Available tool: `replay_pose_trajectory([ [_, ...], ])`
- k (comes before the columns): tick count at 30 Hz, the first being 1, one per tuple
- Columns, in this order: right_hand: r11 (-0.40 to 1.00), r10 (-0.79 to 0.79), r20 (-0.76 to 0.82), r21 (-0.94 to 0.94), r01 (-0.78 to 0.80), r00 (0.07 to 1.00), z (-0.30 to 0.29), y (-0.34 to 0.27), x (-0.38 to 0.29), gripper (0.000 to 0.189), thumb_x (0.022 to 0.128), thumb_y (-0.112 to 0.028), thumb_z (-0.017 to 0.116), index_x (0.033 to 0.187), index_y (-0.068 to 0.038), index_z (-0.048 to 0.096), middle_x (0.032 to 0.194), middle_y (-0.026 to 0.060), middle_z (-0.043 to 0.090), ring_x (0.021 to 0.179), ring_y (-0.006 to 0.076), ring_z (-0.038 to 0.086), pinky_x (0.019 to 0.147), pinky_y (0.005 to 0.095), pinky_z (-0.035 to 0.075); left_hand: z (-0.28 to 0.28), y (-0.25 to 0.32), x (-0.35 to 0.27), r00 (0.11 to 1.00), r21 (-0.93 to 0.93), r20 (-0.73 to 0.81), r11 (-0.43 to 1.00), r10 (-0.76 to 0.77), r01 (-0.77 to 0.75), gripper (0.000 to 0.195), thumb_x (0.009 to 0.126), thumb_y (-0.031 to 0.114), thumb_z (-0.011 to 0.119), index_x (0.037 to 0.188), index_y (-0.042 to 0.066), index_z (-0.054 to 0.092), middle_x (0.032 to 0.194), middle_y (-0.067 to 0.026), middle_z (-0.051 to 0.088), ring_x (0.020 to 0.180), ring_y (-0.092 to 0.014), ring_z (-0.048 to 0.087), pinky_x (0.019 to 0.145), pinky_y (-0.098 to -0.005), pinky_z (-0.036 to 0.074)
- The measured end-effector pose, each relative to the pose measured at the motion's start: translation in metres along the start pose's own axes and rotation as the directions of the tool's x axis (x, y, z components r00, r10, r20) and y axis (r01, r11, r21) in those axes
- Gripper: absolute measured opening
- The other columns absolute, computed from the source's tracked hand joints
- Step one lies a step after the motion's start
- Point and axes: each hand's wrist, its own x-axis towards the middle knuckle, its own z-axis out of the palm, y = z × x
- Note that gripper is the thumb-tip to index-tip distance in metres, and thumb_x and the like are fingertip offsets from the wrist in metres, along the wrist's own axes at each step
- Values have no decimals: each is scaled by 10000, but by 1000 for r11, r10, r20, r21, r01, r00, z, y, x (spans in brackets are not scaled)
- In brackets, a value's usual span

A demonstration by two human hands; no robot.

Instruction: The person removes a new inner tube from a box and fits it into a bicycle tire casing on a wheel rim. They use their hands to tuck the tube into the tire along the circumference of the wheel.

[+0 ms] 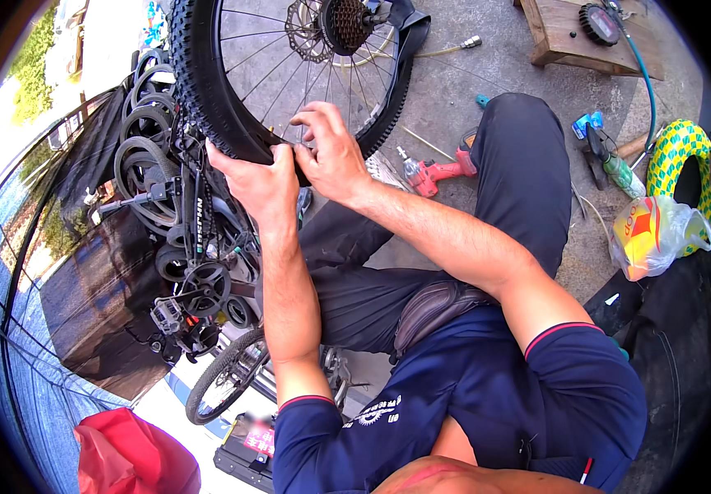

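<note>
A bicycle wheel with a knobbly black tyre is in front of me at the top of the view. It carries a brake disc and a rear cassette. My left hand grips the tyre's lower part, thumb on the near side. Close beside it, my right hand has its thumb at the tyre edge and its fingers curled over the rim; whether they pinch anything is unclear. A loose black inner tube hangs out at the wheel's upper right.
A red cordless impact wrench lies by my knee. At right are a wooden stool with a pressure gauge, a green-and-yellow tyre and a plastic bag. Several parked bicycles crowd the left; an air hose fitting lies behind.
</note>
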Motion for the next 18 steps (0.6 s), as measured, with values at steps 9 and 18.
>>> replay_pose_trajectory([
  [9, 992, 10, -1, -126, -10, 1000, -10, 61, -29, 160, 904, -182, 730, 985, -54, 677, 987, 122, 649, 984, 344, 632, 882, 444, 517, 1, 1, 2, 998, -103, -14, 992, -68, 66, 882, 778, 185, 775, 1472, -80, 299, 1160, -343, 648, 1044, -496, 668, 952, -513, 512],
  [18, 975, -62, 248, -194, 112, 967, -22, 70, -4, 178, 885, -174, 748, 1004, -67, 671, 930, 117, 673, 924, 359, 661, 816, 458, 535, -15, -6, 20, 991, -259, 97, 959, -91, 114, 813, 932, 518, 728, 1355, -135, 493, 1194, -312, 680, 1100, -436, 674, 968, -465, 505],
])
